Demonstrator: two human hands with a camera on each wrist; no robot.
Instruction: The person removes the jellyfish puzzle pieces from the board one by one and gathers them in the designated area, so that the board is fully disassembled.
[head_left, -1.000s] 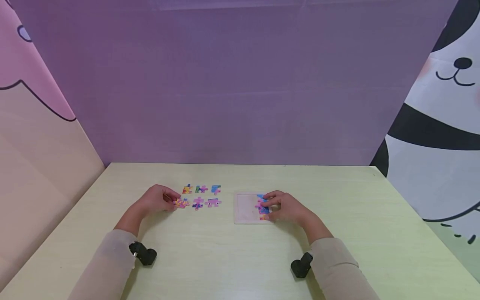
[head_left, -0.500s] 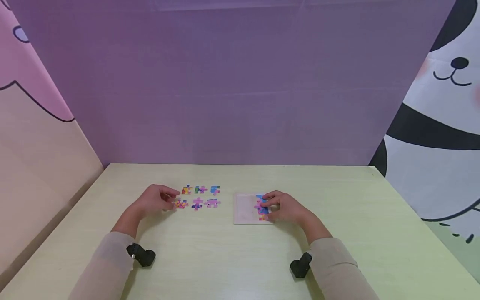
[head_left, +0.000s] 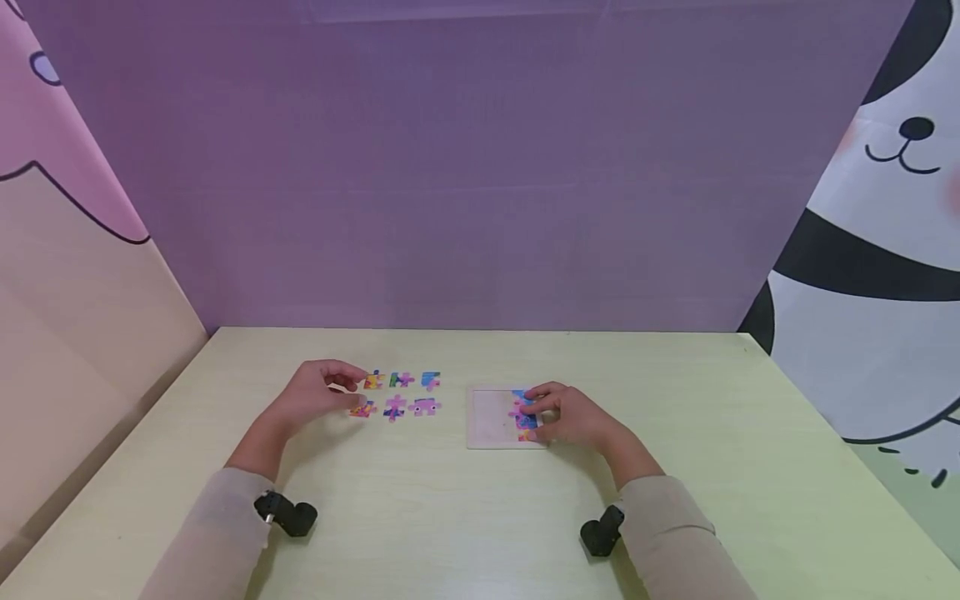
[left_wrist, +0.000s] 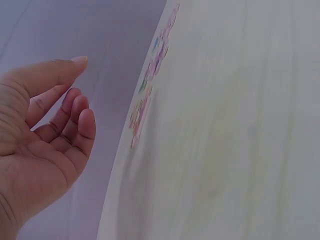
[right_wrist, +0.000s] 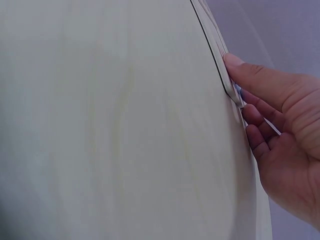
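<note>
Hovering our relaxed, empty left hand [head_left: 318, 390] by the loose pieces [head_left: 399, 393] while our right hand [head_left: 572, 414] presses pieces into the tray [head_left: 491, 418], we risk scattering that row on the desk [head_left: 465, 517].

We see a pale green tabletop [head_left: 465, 517] carrying six loose puzzle pieces [head_left: 400, 393] and a puzzle tray [head_left: 491, 417] beside them.
</note>
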